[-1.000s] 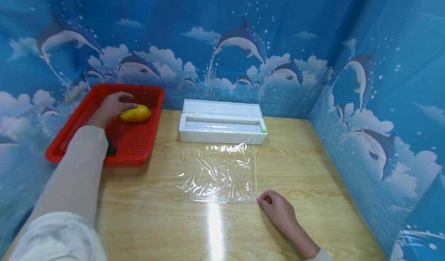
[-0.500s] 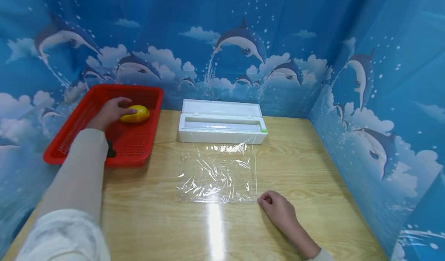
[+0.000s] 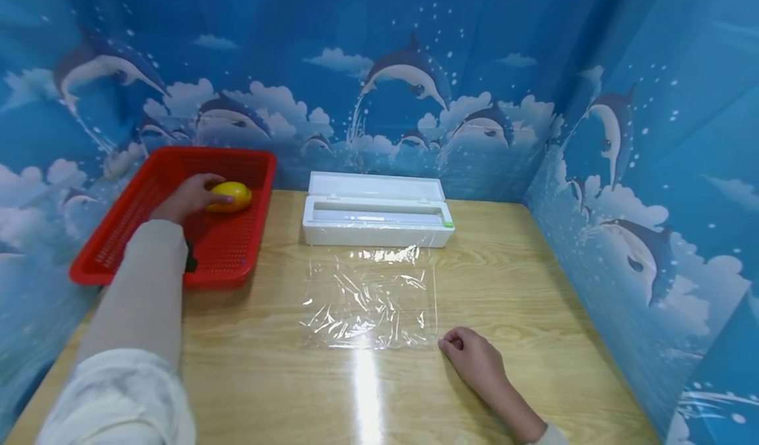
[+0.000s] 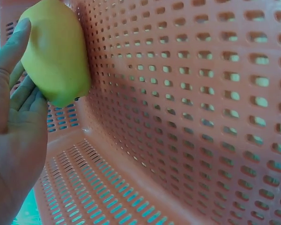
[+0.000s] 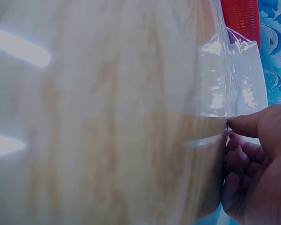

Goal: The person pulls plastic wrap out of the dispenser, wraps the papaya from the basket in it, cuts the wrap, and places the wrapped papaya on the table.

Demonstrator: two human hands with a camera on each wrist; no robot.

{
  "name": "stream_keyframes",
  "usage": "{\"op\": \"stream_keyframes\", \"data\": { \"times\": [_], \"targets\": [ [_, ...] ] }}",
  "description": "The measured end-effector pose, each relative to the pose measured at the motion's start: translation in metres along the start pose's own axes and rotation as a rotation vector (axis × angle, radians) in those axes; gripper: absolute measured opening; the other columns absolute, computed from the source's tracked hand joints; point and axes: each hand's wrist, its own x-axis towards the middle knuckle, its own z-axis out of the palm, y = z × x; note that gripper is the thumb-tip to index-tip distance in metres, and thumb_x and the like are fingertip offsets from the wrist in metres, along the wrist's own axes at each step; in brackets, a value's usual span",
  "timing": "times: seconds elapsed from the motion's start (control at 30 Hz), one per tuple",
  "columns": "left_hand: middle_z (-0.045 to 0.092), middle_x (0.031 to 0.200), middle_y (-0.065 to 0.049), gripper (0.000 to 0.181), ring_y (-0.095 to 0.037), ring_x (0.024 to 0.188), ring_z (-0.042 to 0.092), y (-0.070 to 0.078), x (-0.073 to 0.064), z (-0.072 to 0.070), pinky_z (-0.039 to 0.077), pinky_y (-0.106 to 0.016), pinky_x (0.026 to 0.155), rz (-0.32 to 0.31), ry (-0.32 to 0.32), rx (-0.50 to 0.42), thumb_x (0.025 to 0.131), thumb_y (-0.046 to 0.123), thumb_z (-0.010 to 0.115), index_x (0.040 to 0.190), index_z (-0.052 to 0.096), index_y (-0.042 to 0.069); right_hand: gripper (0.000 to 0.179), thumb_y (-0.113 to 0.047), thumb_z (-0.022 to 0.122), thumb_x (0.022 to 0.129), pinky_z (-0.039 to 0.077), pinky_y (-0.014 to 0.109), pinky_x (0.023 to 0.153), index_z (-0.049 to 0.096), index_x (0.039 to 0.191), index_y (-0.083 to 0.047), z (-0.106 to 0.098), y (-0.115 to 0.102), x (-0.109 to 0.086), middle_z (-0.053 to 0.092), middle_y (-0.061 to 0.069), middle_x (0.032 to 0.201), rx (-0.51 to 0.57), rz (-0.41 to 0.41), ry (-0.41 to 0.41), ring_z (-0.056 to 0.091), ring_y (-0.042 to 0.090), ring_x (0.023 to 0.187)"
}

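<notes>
In the head view my left hand (image 3: pixel 188 199) is inside the red basket (image 3: pixel 225 254), its thumb and fingers around a smooth yellow fruit (image 3: pixel 235 196). The left wrist view shows the yellow fruit (image 4: pixel 58 51) with a greenish end, gripped between thumb and fingers; its kind is unclear. My right hand (image 3: pixel 474 359) pinches the near right corner of a clear sheet of cling film (image 3: pixel 373 300). In the right wrist view the film (image 5: pixel 215 84) runs up to the thumb and forefinger of my right hand (image 5: pixel 257 164). The film stretches from a white dispenser box (image 3: pixel 379 234).
The dispenser's lid (image 3: pixel 376 184) stands raised at the back, with a small green piece (image 3: pixel 448 224) at its right end. A wooden table (image 3: pixel 267 366) lies beneath everything. Blue dolphin-print curtains (image 3: pixel 284 36) enclose the back and sides.
My left hand has closed around the yellow fruit, which has shifted slightly left within the basket. The right hand still holds the film corner in the same spot.
</notes>
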Motion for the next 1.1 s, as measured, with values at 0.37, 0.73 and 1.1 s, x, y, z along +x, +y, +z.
{"op": "stream_keyframes", "data": {
  "times": [0.37, 0.73, 1.1],
  "targets": [
    [0.037, 0.151, -0.027, 0.084, -0.046, 0.13, 0.035, 0.003, 0.004, 0.001, 0.033, -0.068, 0.111, -0.011, -0.015, 0.008, 0.092, 0.044, 0.071, 0.155, 0.033, 0.004, 0.008, -0.026, 0.075, 0.09, 0.041, 0.024, 0.057, 0.071, 0.088, -0.019, 0.002, -0.001, 0.0, 0.061, -0.01, 0.072, -0.005, -0.009, 0.006, 0.052, 0.005, 0.063],
    [0.035, 0.15, -0.028, 0.085, -0.047, 0.13, 0.033, 0.005, 0.005, 0.004, 0.033, -0.069, 0.111, 0.018, -0.055, 0.032, 0.093, 0.052, 0.067, 0.155, 0.033, 0.004, 0.008, -0.026, 0.075, 0.09, 0.041, 0.025, 0.057, 0.072, 0.089, -0.018, 0.001, -0.004, 0.001, 0.061, -0.01, 0.072, -0.012, -0.002, 0.002, 0.052, 0.005, 0.064],
    [0.036, 0.149, -0.026, 0.082, -0.046, 0.131, 0.032, 0.007, 0.009, 0.012, 0.034, -0.068, 0.11, 0.027, -0.093, -0.004, 0.094, 0.048, 0.067, 0.156, 0.033, 0.008, 0.009, -0.027, 0.075, 0.09, 0.041, 0.025, 0.057, 0.072, 0.089, -0.018, 0.001, -0.002, 0.001, 0.062, -0.009, 0.073, -0.002, 0.009, -0.005, 0.052, 0.006, 0.064]
  ]
}}
